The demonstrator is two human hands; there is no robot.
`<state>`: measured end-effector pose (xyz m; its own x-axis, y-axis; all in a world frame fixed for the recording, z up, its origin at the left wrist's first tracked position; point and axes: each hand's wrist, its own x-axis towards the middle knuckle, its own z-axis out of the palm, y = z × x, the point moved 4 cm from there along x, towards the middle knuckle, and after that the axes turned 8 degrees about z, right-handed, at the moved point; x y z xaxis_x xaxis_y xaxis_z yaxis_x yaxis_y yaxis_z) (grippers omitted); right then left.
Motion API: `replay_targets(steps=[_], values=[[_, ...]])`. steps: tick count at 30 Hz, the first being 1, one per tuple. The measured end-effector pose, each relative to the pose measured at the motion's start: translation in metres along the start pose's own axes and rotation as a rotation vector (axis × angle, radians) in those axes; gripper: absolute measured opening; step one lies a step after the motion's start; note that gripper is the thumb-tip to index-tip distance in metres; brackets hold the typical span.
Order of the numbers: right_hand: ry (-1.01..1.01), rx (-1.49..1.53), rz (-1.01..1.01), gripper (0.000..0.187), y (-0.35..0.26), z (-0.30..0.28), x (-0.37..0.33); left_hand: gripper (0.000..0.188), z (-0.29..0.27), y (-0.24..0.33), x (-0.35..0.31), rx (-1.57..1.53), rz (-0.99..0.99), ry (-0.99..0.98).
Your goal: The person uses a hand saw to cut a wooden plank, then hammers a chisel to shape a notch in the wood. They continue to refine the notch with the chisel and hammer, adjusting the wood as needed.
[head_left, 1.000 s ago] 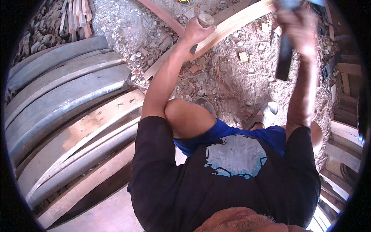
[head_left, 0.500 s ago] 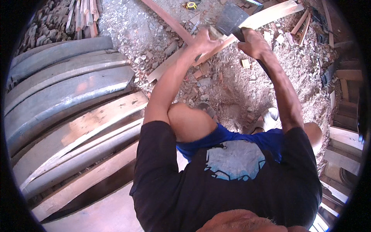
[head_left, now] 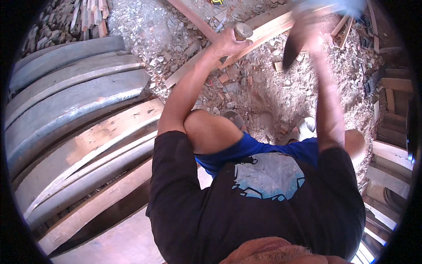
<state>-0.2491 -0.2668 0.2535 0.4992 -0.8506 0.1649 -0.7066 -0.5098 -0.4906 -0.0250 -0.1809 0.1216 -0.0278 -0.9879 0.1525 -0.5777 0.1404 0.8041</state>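
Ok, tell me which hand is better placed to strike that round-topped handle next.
Likely the right hand: it grips a dark-handled tool, blurred here, and is apart from the round-topped handle. The left hand is wrapped around that handle, so it seems better suited to steadying it.

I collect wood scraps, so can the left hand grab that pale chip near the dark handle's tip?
Probably not right now: the left hand is wrapped around a round-topped tool, so it looks busy. The dark handle also shows right by the pale chip.
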Motion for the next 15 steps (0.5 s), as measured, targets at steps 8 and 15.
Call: replay_targets(steps=[8,15], values=[[-0.392,0.611,0.293,0.029,0.008,0.024,-0.055,0.049,-0.010,0.013,-0.022,-0.103,-0.177,0.079],[0.288,0.781,0.043,0.011,0.006,-0.099,-0.052,0.028,-0.053,0.006,-0.012,0.010,0.020,0.491]])
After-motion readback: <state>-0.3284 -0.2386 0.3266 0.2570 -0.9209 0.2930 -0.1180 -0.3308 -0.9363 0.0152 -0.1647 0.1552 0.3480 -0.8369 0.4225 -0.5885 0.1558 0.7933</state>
